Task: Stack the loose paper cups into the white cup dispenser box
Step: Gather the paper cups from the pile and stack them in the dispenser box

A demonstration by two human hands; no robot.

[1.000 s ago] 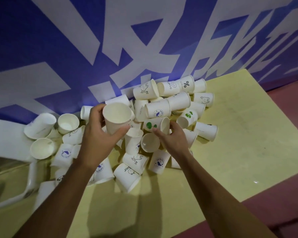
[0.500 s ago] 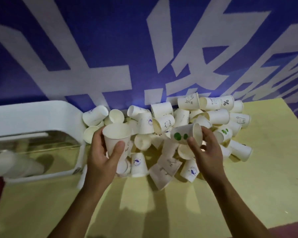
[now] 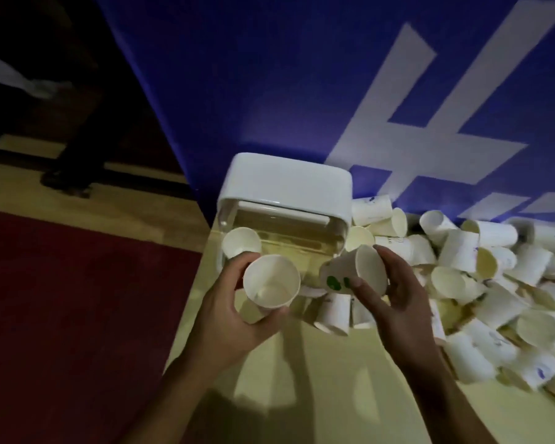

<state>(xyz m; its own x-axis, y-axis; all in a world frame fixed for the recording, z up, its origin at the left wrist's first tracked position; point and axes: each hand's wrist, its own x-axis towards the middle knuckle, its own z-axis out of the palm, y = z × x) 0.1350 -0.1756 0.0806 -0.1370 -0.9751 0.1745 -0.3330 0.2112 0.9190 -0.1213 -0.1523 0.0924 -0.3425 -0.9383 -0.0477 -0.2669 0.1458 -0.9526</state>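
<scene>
Left grip (image 3: pixel 225 315) is curled round the plain cup (image 3: pixel 271 285), mouth up, just in front of the dispenser box (image 3: pixel 285 187); it is the nearer hand. Right grip (image 3: pixel 394 302) pinches the green-dot cup (image 3: pixel 356 274), tilted, base pointing left toward the plain cup. Loose cups (image 3: pixel 494 283) are heaped right of the box on the worktop (image 3: pixel 318 379).

Dim and soft with motion blur; arm shadows fall on the yellow table (image 3: pixel 318 373), wide-angle bending at the frame's edges.

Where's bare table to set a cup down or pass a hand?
Bare: near table, on the camera side of the left hand and right hand. Crowded: cup pile covers the table right of the right hand, back to the box.
</scene>
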